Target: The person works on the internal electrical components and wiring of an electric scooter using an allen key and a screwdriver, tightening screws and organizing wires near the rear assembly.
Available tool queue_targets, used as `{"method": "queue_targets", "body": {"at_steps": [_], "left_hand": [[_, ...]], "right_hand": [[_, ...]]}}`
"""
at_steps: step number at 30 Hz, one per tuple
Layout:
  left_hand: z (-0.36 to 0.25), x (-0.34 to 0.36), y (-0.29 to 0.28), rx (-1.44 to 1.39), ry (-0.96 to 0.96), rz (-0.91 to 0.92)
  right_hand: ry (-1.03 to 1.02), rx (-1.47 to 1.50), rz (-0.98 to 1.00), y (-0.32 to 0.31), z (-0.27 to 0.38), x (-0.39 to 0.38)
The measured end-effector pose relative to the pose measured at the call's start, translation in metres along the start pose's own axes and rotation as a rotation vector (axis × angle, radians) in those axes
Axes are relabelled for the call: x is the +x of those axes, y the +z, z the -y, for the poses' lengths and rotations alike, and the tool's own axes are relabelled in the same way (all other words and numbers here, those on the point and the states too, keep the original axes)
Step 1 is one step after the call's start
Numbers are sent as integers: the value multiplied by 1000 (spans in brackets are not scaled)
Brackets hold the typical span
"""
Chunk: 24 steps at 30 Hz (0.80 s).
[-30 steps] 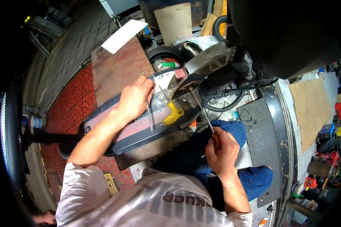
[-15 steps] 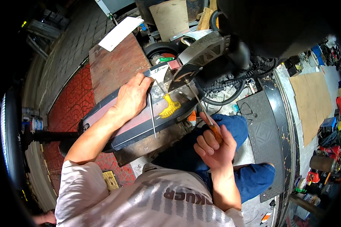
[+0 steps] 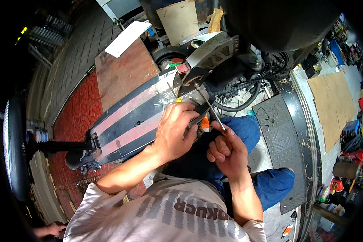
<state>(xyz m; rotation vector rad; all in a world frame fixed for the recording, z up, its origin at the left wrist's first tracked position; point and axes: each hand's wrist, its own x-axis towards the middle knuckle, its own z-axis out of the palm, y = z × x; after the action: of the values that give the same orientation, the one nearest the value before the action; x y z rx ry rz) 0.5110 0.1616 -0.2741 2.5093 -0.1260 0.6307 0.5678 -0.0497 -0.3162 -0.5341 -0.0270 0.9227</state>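
Observation:
A dark scooter deck with pink stripes (image 3: pixel 125 129) lies crosswise before me. At its right end is a perforated metal bracket (image 3: pixel 213 52) with a red piece (image 3: pixel 182 68). My right hand (image 3: pixel 228 155) grips an orange-handled screwdriver (image 3: pixel 209 108), its long shaft reaching up to the bracket. My left hand (image 3: pixel 175 131) is curled at the deck's near-right part, beside a yellow-handled tool (image 3: pixel 178 100) that it largely covers; what its fingers hold is hidden.
Behind lie a rusty board (image 3: pixel 121 80), a white panel (image 3: pixel 127 38) and cardboard (image 3: pixel 177 22). Right are a ridged ramp plate (image 3: pixel 280 157), flat cardboard (image 3: pixel 330 113) and cluttered tools (image 3: pixel 347 169). My knees are below the deck. Another person's hand (image 3: pixel 48 230) shows at lower left.
My left hand has moved right and down from the deck's upper part onto the yellow tool, covering most of it. My right hand has shifted slightly left, still holding the screwdriver.

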Motion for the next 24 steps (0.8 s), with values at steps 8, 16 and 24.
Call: {"method": "queue_targets", "body": {"at_steps": [8, 16, 24], "left_hand": [[11, -1, 12, 139, 25, 13], [15, 3, 15, 144, 25, -46], [34, 11, 6, 114, 114, -90]], "right_hand": [[-712, -2264, 36, 18, 46, -8], [-401, -1752, -312, -2, 55, -88], [-92, -342, -148, 9, 13, -34]]}}
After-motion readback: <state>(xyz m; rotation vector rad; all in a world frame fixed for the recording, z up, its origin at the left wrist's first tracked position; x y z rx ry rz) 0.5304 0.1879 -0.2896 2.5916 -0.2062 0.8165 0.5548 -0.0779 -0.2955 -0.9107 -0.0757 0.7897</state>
